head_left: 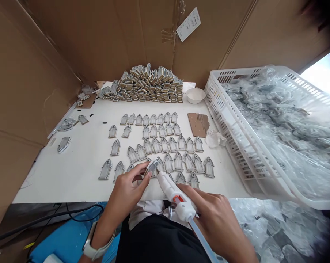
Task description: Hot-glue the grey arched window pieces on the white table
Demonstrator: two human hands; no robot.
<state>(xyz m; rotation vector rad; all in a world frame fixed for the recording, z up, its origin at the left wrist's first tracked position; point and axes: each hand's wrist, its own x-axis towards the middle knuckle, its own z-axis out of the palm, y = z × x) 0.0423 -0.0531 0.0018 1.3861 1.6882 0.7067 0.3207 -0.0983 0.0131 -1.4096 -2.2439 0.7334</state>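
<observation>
My left hand [128, 188] pinches a small grey arch-shaped window piece [152, 167] just above the near edge of the white table [79, 171]. My right hand [211, 215] grips a white hot glue gun [175, 195] with a glue stick at its back; its nozzle points at the held piece. Rows of several matching arch pieces [165, 144] lie flat on the table just beyond my hands.
A big stacked heap of the same pieces [145, 87] sits at the table's back by a small white bowl [195, 95]. A white plastic crate [236, 138] full of bagged parts stands at the right. Cardboard walls [22, 80] enclose the table. A cardboard scrap [198, 124] lies near the crate.
</observation>
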